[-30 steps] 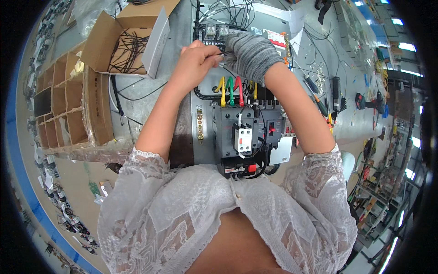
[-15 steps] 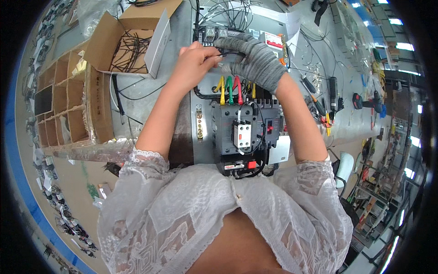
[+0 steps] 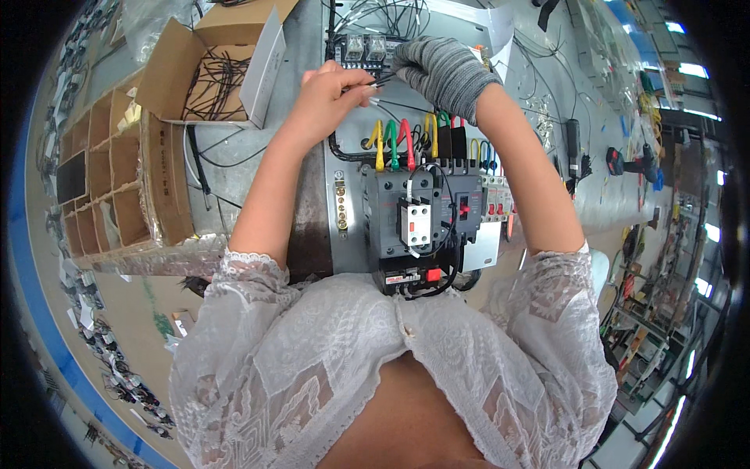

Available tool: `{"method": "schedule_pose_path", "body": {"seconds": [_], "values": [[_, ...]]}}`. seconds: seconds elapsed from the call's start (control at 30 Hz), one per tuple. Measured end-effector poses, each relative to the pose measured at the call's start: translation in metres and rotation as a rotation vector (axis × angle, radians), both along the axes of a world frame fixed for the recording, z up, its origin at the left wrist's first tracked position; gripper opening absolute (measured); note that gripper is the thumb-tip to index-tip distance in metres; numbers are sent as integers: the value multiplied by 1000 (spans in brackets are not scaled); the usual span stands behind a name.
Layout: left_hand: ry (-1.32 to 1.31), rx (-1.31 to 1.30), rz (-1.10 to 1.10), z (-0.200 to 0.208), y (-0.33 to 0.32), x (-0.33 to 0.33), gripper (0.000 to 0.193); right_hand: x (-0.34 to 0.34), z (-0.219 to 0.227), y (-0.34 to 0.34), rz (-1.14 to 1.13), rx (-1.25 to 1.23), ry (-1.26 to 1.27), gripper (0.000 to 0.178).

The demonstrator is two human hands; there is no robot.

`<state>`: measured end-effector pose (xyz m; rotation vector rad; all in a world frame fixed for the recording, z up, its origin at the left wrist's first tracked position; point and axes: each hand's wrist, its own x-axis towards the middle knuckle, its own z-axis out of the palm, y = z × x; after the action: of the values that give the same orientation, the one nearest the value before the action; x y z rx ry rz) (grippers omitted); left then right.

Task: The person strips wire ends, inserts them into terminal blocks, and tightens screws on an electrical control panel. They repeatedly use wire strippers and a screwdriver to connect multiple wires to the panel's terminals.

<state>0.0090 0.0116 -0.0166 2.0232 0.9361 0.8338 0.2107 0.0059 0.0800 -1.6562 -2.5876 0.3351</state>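
Note:
My bare left hand [image 3: 332, 98] pinches a thin black wire [image 3: 383, 80] between thumb and fingers, over a grey metal mounting plate [image 3: 337, 254]. To its right, my right hand [image 3: 449, 74], in a grey knit glove, has its fingers curled inward near the wire's other side; what they grip is hidden. Two clear-cased relays [image 3: 355, 48] sit on the plate just beyond the hands. Nearer to me are a dark grey contactor [image 3: 387, 207] with a white add-on block [image 3: 415, 224], and a moulded-case breaker [image 3: 464, 209] with a red switch. Yellow, green and red sleeved cables [image 3: 393, 144] rise behind them.
On the left stand an open cardboard box [image 3: 269, 70] of short black wires and a divided cardboard tray [image 3: 168, 184]. A screwdriver [image 3: 573, 141] and a cordless drill [image 3: 642, 164] lie on the right. Loose wires [image 3: 391, 12] spread at the plate's far end.
My right hand has drawn slightly up and away from the left, its fingers more curled now. The relays and small breakers show more. My left hand still pinches the wire.

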Motion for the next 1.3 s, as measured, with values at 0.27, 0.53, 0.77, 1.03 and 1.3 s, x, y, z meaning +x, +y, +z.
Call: {"method": "schedule_pose_path", "body": {"seconds": [0.27,0.53,0.77,1.03,1.3], "values": [[1,-14,-21,-2,2,-1,16,5,-7,5,21,-35,26,26],[23,-27,-43,2,3,0,19,6,-5,6,14,-43,13,22],[26,-15,-46,4,2,0,19,8,-6,7,7,-26,39,21],[30,10,30,9,-7,-2,22,5,-6,8,32,-32,21,22],[-1,15,12,42,-4,24,19,-1,14,-7,-32,19,-45,27]]}}
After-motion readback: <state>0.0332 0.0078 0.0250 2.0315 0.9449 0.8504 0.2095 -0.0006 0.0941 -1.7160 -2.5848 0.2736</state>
